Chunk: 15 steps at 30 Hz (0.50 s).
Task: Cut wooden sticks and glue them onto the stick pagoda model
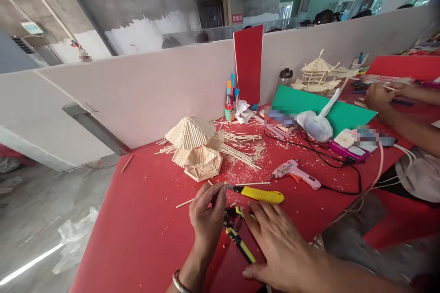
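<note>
My left hand (208, 217) is at the near edge of the red table (144, 219), fingers curled with the thumb and forefinger pinched near a thin wooden stick tip; what it pinches is too small to name. My right hand (278, 242) lies over the yellow-and-black cutting pliers (237, 236), fingers spread across the handles. A yellow utility knife (263, 194) lies just beyond both hands. Farther back stands a small pavilion model (197, 146) made of wooden sticks, with loose sticks (240, 153) and sawdust around it.
A white-and-pink glue gun (297, 173) with a black cord lies to the right. A green board (309, 103), plastic bag (314, 124), red board (248, 64) and pen cup (229, 110) stand behind. Another person's hand (378, 96) works at the far right beside another stick model (318, 73).
</note>
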{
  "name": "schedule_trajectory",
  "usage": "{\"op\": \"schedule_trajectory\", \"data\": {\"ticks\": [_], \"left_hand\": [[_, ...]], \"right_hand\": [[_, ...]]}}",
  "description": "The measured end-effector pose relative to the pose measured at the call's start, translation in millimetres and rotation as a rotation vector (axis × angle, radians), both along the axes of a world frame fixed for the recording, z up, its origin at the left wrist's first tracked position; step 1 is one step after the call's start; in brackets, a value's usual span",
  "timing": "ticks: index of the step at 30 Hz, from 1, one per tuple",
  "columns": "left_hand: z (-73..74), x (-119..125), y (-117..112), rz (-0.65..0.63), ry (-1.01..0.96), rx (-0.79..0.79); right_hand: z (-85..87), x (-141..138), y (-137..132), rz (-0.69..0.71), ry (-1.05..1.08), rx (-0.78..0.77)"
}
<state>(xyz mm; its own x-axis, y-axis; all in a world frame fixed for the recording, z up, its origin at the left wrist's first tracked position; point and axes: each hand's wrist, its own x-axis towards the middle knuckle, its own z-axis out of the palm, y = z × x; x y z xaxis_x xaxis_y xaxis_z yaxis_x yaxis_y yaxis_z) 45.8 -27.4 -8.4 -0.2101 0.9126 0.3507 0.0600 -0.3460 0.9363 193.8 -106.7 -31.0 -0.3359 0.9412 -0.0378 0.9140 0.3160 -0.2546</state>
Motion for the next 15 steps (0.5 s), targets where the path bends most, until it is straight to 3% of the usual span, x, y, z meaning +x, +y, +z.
{"op": "schedule_trajectory", "data": {"ticks": [3, 9, 12, 15], "left_hand": [[-0.6, 0.5, -0.7, 0.023, 0.115, 0.083], [-1.8, -0.8, -1.6, 0.078, 0.186, 0.119], [-1.7, -5.6, -1.5, 0.116, 0.250, 0.155], [-0.2, -11.3, 0.0, 0.188, 0.289, 0.217]], "right_hand": [[-14.1, -18.3, -5.0, -0.119, 0.018, -0.078], [-13.4, -25.1, -3.3, -0.176, 0.040, -0.092], [-21.0, -15.7, -0.9, -0.223, 0.168, -0.157], [-27.1, 6.3, 1.0, -0.316, 0.448, -0.309]]}}
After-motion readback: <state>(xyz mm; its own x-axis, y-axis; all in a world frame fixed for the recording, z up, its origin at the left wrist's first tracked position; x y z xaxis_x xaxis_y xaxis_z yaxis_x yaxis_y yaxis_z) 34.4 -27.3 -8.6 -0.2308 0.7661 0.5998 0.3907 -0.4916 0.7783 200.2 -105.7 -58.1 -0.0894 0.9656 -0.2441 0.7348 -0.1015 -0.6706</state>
